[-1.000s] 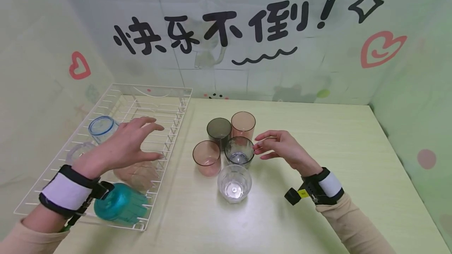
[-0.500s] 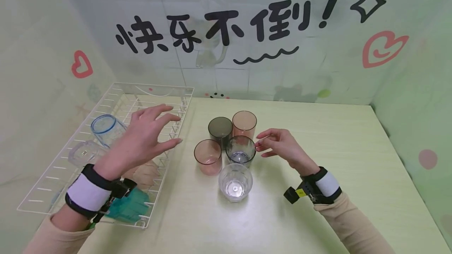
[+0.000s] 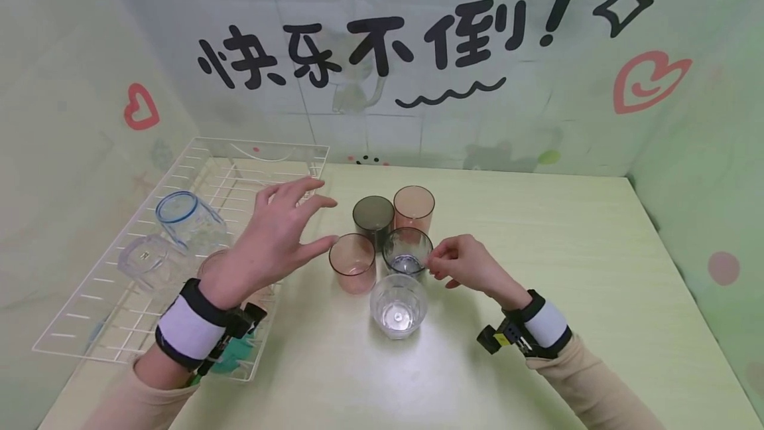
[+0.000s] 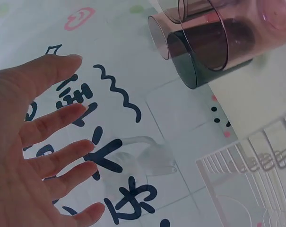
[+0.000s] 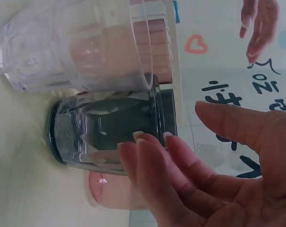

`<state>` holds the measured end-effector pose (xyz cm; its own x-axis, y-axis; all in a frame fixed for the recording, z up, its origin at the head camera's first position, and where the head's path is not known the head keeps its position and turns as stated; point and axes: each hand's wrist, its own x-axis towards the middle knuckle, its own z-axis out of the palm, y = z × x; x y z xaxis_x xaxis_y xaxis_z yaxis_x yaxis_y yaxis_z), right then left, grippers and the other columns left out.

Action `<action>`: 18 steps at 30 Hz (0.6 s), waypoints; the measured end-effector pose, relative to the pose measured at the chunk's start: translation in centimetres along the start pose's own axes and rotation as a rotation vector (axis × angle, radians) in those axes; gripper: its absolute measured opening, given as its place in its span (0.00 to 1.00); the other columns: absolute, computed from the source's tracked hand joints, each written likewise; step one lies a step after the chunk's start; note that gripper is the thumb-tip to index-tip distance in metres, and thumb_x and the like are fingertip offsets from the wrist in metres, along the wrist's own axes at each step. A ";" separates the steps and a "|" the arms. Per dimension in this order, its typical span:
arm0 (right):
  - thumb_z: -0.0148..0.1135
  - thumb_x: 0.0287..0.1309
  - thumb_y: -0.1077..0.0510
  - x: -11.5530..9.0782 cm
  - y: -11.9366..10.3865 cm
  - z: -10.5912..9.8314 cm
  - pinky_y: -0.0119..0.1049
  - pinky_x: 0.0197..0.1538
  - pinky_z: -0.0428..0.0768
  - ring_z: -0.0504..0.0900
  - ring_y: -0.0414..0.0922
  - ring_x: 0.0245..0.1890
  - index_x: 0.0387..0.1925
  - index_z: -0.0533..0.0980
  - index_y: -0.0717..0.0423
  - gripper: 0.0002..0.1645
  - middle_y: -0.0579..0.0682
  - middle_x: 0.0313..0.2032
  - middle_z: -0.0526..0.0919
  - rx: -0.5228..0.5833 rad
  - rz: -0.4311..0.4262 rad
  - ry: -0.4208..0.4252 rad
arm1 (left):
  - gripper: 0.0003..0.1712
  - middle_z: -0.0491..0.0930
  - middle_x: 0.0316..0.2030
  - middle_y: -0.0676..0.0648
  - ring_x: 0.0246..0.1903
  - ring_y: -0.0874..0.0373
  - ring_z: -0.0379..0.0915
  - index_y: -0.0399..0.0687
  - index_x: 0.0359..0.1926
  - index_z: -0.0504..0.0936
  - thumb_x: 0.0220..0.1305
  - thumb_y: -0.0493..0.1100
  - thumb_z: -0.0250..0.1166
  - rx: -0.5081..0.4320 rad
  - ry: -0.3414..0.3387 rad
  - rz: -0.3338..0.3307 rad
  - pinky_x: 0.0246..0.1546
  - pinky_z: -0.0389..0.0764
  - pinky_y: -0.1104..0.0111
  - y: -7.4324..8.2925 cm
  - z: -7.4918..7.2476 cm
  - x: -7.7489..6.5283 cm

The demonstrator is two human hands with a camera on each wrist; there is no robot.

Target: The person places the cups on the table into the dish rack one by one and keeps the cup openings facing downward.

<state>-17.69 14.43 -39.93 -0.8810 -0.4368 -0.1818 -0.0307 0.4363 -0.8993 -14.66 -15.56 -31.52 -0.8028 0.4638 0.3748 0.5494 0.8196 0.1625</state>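
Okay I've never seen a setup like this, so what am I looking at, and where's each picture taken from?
No machine here, just barehanded work, with a small camera on each wrist. The wide picture comes from a head-worn camera; the two close ones come from the wrists. On the table stand five glasses; a white rack at the left holds more. The left hand is open and empty. The right hand is at a grey glass, not gripping it; contact is unclear.

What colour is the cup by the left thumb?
The cup is pink, clearest in the head view.
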 end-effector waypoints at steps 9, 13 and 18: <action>0.66 0.59 0.60 -0.5 -0.1 1.2 0.39 0.27 0.82 0.76 0.40 0.23 0.31 0.83 0.67 0.11 0.49 0.20 0.79 -0.098 -0.010 -0.096 | 0.22 0.72 0.58 0.33 0.62 0.39 0.63 0.38 0.50 0.81 0.56 0.43 0.74 -0.053 0.006 0.040 0.56 0.60 0.39 1.4 1.4 0.5; 0.66 0.59 0.60 -0.6 0.1 1.7 0.37 0.24 0.80 0.73 0.39 0.18 0.28 0.83 0.67 0.12 0.49 0.17 0.75 -0.135 -0.047 -0.126 | 0.24 0.71 0.59 0.34 0.63 0.40 0.62 0.40 0.51 0.80 0.56 0.45 0.74 -0.069 -0.014 0.041 0.55 0.60 0.39 2.1 1.7 0.7; 0.66 0.60 0.60 -0.6 0.4 2.6 0.37 0.22 0.79 0.72 0.39 0.16 0.26 0.82 0.67 0.12 0.47 0.16 0.74 -0.149 -0.046 -0.143 | 0.25 0.71 0.60 0.35 0.64 0.40 0.61 0.40 0.52 0.80 0.56 0.47 0.75 -0.107 -0.026 0.041 0.56 0.59 0.39 2.8 2.3 0.9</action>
<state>-15.94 12.84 -41.25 -0.8016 -0.5613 -0.2058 -0.1484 0.5203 -0.8410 -14.37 -12.09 -32.79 -0.7837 0.5061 0.3601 0.6027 0.7598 0.2439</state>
